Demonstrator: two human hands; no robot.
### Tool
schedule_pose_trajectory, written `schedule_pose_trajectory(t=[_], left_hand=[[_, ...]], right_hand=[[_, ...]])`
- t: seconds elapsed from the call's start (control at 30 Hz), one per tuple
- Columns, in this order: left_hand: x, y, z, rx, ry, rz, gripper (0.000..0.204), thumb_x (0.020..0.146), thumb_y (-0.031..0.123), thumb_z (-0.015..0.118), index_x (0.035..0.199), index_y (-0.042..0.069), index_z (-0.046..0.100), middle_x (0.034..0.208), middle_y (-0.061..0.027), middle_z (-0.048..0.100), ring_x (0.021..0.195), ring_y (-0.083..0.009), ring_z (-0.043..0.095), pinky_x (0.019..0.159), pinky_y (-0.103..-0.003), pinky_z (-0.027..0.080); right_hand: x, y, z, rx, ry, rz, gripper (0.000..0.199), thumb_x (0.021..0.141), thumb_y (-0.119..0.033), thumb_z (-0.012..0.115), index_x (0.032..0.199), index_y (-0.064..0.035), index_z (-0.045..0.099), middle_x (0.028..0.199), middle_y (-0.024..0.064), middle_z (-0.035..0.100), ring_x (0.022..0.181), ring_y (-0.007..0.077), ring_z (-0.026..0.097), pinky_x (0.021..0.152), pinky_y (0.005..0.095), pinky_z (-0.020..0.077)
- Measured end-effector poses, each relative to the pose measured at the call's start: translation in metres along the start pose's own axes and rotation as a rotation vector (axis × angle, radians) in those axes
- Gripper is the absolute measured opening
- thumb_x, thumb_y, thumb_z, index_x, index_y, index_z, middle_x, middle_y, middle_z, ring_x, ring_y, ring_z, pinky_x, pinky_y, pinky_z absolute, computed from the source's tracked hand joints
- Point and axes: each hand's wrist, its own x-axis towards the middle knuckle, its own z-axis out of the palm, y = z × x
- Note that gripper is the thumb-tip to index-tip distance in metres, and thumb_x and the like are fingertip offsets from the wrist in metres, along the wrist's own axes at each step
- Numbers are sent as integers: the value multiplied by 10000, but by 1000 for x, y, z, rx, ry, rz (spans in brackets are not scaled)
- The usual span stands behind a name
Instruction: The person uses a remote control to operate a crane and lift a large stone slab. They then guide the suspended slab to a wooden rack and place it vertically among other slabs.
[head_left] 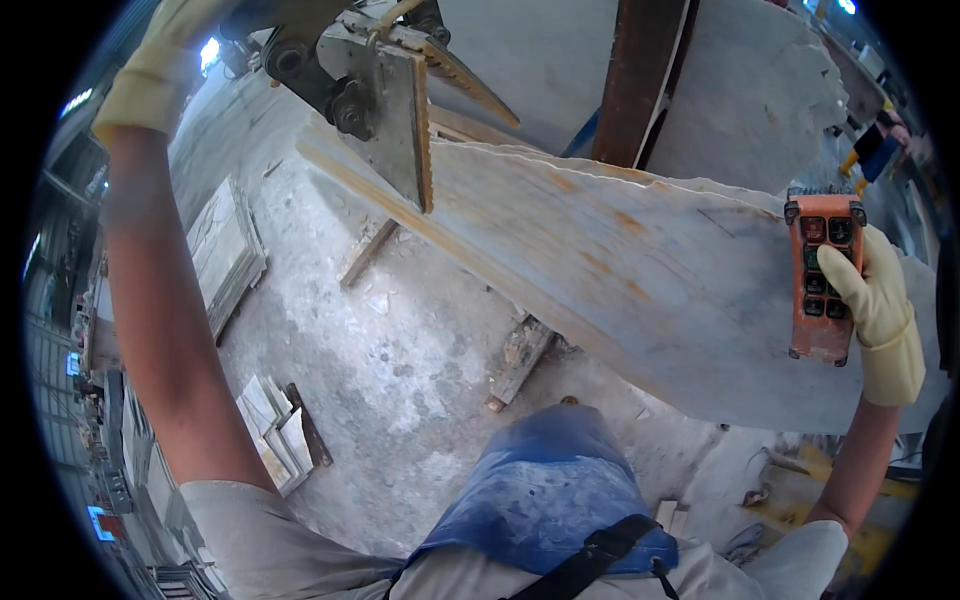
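My right hand (880, 300), in a cream rubber glove, grips an orange handheld crane remote control (825, 280) with dark push buttons. The thumb lies over the buttons. Raised to the upper left is my gloved left hand (168, 65), beside a metal slab lifting clamp (375, 110). Its fingers are blurred and cut off by the picture's edge, so their hold cannot be made out. The clamp's flat jaw plate hangs in front of a large pale marble slab (620, 260) with orange veins and a ragged upper edge. Whether the jaws press on it is unclear.
A brown steel post (637, 80) stands behind the slab, with another grey slab (750, 100) beyond. Wooden blocks (522, 362) lie on the dusty floor (390, 370). Broken stone pieces (275, 430) and stacked slabs (228, 255) are at left. A person (880, 140) appears at far right.
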Motion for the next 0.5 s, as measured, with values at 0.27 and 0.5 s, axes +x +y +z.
schedule_pose_trajectory(t=[0.27,0.5], left_hand=[[2,31,38,54,217,-103,437,925,332,657,1219,11,698,1099,-265,730,1048,-406,704,903,-456,551],[-14,58,51,158,99,-104,410,923,341,621,1179,34,712,1057,-267,730,1013,-446,698,882,-495,549]], right_hand=[[-11,-15,3,-46,72,16,467,922,-396,755,1138,12,687,914,32,658,820,108,590,745,286,496],[-11,-8,7,-18,108,17,479,905,-382,768,1173,6,686,945,41,652,836,127,592,760,298,497]])
